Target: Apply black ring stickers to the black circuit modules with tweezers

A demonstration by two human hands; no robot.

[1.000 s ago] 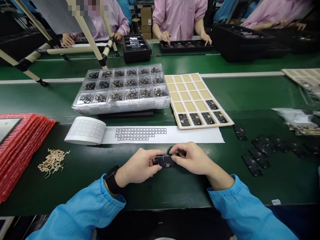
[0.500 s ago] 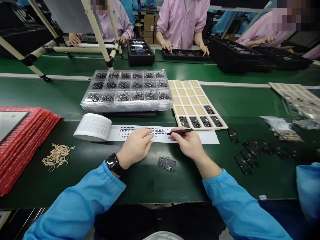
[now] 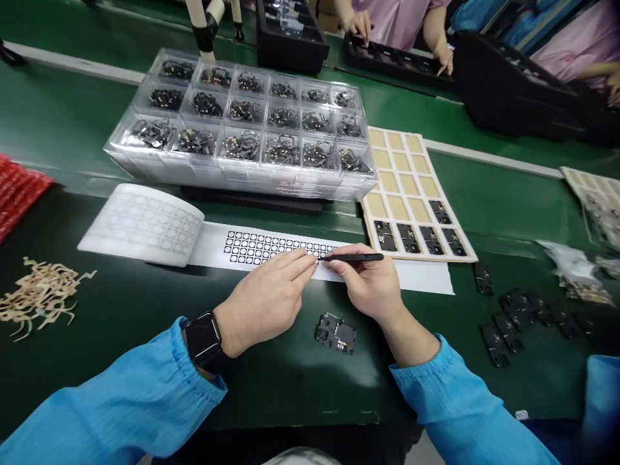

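Observation:
My left hand lies on the white sticker strip, fingers stretched flat and pressing the paper near the printed black squares. My right hand is closed around black tweezers, whose tip points left at the end of the sticker rows, close to my left fingertips. A small black part rests on the green mat just below and between both hands, touched by neither.
A clear compartment tray of black parts sits behind the strip. A tan tray with a few black parts lies right of it. Loose black parts scatter at right, tan scraps at left. Other people work across the belt.
Both hands let go of the small black part, left it on the mat and moved up to the sticker strip. The view tilted down and closer.

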